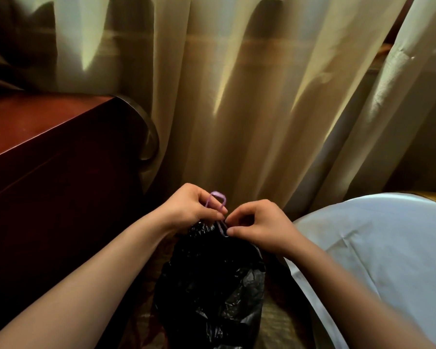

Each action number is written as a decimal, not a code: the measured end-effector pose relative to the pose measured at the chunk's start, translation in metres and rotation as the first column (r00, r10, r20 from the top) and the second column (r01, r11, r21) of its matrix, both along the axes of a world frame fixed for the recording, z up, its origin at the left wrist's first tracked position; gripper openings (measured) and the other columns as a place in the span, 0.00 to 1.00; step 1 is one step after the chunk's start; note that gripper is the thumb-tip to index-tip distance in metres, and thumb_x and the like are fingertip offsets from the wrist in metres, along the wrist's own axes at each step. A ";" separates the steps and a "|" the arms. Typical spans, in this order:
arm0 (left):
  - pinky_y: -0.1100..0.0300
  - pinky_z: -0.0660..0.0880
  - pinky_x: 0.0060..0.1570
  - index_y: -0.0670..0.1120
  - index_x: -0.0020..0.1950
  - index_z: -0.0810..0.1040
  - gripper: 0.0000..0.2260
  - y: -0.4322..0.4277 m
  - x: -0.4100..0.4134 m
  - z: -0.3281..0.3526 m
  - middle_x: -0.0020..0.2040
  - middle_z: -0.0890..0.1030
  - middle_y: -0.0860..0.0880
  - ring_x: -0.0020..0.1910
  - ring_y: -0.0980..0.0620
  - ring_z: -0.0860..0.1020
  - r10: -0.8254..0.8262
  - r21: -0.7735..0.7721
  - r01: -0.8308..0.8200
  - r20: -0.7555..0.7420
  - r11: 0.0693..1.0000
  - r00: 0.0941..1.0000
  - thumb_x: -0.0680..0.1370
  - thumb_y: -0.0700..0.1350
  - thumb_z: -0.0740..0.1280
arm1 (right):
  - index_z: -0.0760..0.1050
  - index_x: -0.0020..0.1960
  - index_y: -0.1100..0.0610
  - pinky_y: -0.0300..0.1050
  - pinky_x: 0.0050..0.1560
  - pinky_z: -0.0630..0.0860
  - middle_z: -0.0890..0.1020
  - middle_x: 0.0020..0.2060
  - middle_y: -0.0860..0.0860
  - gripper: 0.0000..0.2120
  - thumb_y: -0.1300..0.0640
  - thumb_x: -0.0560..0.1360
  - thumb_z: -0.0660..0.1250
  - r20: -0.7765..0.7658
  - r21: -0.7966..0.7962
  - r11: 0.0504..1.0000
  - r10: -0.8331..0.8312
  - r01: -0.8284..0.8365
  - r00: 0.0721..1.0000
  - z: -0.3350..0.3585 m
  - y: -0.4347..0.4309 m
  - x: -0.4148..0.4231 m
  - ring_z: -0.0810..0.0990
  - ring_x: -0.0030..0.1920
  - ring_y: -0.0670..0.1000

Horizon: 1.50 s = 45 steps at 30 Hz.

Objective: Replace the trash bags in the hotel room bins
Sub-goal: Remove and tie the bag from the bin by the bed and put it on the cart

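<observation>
Fingers of left hand and right hand pinch purple drawstring on black trash bag.

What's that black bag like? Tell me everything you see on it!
The black bag is thin, shiny, crinkly plastic. Its top is bunched into a narrow neck, and the wider body hangs below. A purple string comes out of the neck and makes a loop. The left hand holds the loop at the bunched top; the right hand pinches the string beside it. The bag is low between a wooden cabinet and a white bed. Its inside is hidden.
</observation>
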<state>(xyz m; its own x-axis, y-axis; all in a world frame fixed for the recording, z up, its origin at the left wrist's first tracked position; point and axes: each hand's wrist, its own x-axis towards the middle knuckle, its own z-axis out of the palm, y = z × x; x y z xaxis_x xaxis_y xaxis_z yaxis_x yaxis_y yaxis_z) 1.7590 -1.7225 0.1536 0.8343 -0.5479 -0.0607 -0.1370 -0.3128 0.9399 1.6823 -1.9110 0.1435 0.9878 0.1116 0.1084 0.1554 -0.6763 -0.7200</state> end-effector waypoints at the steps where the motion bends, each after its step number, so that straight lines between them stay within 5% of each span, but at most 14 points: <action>1: 0.62 0.78 0.44 0.42 0.43 0.87 0.05 -0.001 0.000 0.001 0.38 0.86 0.47 0.40 0.55 0.82 -0.018 0.085 0.008 0.116 0.996 0.993 0.71 0.34 0.75 | 0.86 0.46 0.50 0.43 0.45 0.80 0.86 0.38 0.45 0.07 0.59 0.70 0.76 -0.001 0.071 0.997 -0.030 0.030 1.000 -0.001 -0.002 0.001 0.84 0.40 0.43; 3: 0.59 0.78 0.42 0.47 0.40 0.86 0.06 -0.001 -0.002 0.002 0.37 0.84 0.51 0.38 0.56 0.82 -0.146 0.254 0.023 0.476 0.967 0.867 0.71 0.37 0.73 | 0.85 0.48 0.50 0.42 0.42 0.77 0.85 0.36 0.45 0.10 0.63 0.72 0.71 0.000 0.246 0.961 -0.127 0.123 0.992 -0.003 -0.005 0.007 0.82 0.37 0.42; 5: 0.54 0.78 0.40 0.46 0.40 0.84 0.05 -0.002 -0.004 -0.006 0.40 0.83 0.50 0.39 0.51 0.81 -0.282 0.298 0.065 0.781 0.952 0.557 0.71 0.38 0.69 | 0.84 0.56 0.53 0.36 0.47 0.74 0.84 0.41 0.42 0.13 0.65 0.78 0.66 -0.025 0.284 0.950 -0.129 0.130 0.991 0.000 0.000 0.016 0.80 0.41 0.37; 8: 0.50 0.75 0.38 0.40 0.43 0.81 0.07 -0.004 -0.010 -0.023 0.44 0.81 0.44 0.38 0.44 0.77 -0.292 0.300 -0.026 0.942 0.954 0.165 0.78 0.37 0.64 | 0.82 0.55 0.55 0.28 0.37 0.70 0.82 0.34 0.41 0.11 0.65 0.81 0.62 -0.167 0.362 0.932 0.067 -0.002 0.984 0.001 0.012 0.023 0.78 0.34 0.34; 10: 0.49 0.75 0.36 0.37 0.44 0.80 0.08 -0.006 -0.016 -0.027 0.44 0.80 0.41 0.36 0.43 0.76 -0.221 0.228 -0.110 0.972 0.967 0.076 0.80 0.36 0.63 | 0.82 0.50 0.58 0.29 0.30 0.68 0.80 0.29 0.42 0.09 0.64 0.81 0.63 -0.223 0.428 0.904 0.103 0.002 0.969 0.000 0.012 0.023 0.76 0.29 0.37; 13: 0.49 0.74 0.34 0.37 0.45 0.80 0.09 -0.001 -0.017 -0.030 0.43 0.79 0.40 0.35 0.43 0.75 -0.134 0.153 -0.122 0.980 0.981 0.148 0.81 0.38 0.63 | 0.83 0.53 0.64 0.27 0.30 0.70 0.83 0.30 0.44 0.07 0.64 0.78 0.69 -0.186 0.495 0.863 -0.003 0.096 0.982 -0.003 0.005 0.024 0.79 0.30 0.37; 17: 0.51 0.76 0.33 0.41 0.46 0.82 0.05 0.015 -0.010 -0.042 0.43 0.81 0.46 0.37 0.46 0.79 -0.120 0.152 -0.095 0.953 0.984 0.278 0.79 0.41 0.68 | 0.86 0.45 0.53 0.37 0.42 0.76 0.87 0.39 0.49 0.04 0.60 0.75 0.74 -0.119 0.475 0.854 -0.176 0.212 0.977 -0.013 -0.002 0.028 0.84 0.42 0.45; 22: 0.55 0.75 0.33 0.47 0.42 0.84 0.04 0.042 -0.013 -0.070 0.38 0.80 0.52 0.35 0.53 0.79 0.022 0.073 -0.169 0.866 0.983 0.500 0.76 0.44 0.72 | 0.85 0.42 0.56 0.43 0.36 0.76 0.83 0.32 0.51 0.06 0.63 0.75 0.72 -0.124 0.462 0.803 -0.363 0.378 0.923 -0.032 -0.015 0.029 0.78 0.31 0.48; 27: 0.55 0.76 0.35 0.50 0.38 0.83 0.05 0.071 -0.022 -0.114 0.35 0.80 0.56 0.34 0.57 0.79 0.095 0.151 -0.285 0.713 0.947 0.695 0.70 0.42 0.76 | 0.82 0.38 0.58 0.46 0.34 0.76 0.80 0.29 0.54 0.10 0.66 0.77 0.69 -0.262 0.377 0.738 -0.494 0.559 0.829 -0.078 -0.042 0.025 0.77 0.30 0.50; 34: 0.56 0.76 0.37 0.51 0.37 0.82 0.06 0.072 -0.020 -0.137 0.34 0.78 0.57 0.36 0.55 0.78 0.161 0.288 -0.422 0.631 0.859 0.759 0.70 0.44 0.78 | 0.81 0.38 0.54 0.57 0.45 0.84 0.81 0.29 0.50 0.10 0.61 0.77 0.69 -0.308 0.289 0.668 -0.613 0.686 0.727 -0.124 -0.037 0.011 0.80 0.29 0.50; 37: 0.56 0.75 0.42 0.55 0.38 0.79 0.08 0.066 -0.024 -0.135 0.38 0.78 0.57 0.41 0.57 0.77 0.160 0.316 -0.404 0.583 0.859 0.796 0.70 0.46 0.77 | 0.81 0.40 0.52 0.58 0.46 0.83 0.84 0.36 0.50 0.08 0.60 0.76 0.69 -0.279 0.213 0.749 -0.568 0.627 0.774 -0.128 -0.032 0.002 0.83 0.34 0.52; 40: 0.59 0.75 0.56 0.59 0.48 0.80 0.13 0.062 -0.036 -0.136 0.51 0.78 0.57 0.51 0.61 0.77 0.247 0.145 -0.297 0.289 0.944 0.925 0.65 0.49 0.75 | 0.81 0.45 0.49 0.54 0.53 0.80 0.84 0.42 0.45 0.03 0.57 0.75 0.72 -0.170 0.186 0.854 -0.459 0.485 0.872 -0.129 -0.027 -0.005 0.82 0.44 0.49; 42: 0.58 0.71 0.65 0.65 0.60 0.76 0.26 0.062 -0.043 -0.140 0.62 0.73 0.59 0.61 0.63 0.73 0.179 0.120 -0.202 0.177 0.972 0.968 0.63 0.58 0.74 | 0.79 0.59 0.44 0.44 0.60 0.75 0.82 0.54 0.42 0.13 0.49 0.75 0.72 -0.096 0.184 0.920 -0.335 0.347 0.937 -0.127 -0.021 -0.010 0.79 0.55 0.43; 45: 0.56 0.68 0.68 0.69 0.73 0.63 0.43 0.061 -0.051 -0.145 0.73 0.60 0.61 0.69 0.59 0.66 0.036 0.335 -0.102 0.198 0.937 0.980 0.60 0.69 0.75 | 0.66 0.75 0.40 0.38 0.69 0.67 0.73 0.69 0.39 0.34 0.39 0.72 0.72 -0.061 0.044 0.997 -0.065 0.067 0.996 -0.126 -0.009 -0.012 0.71 0.68 0.40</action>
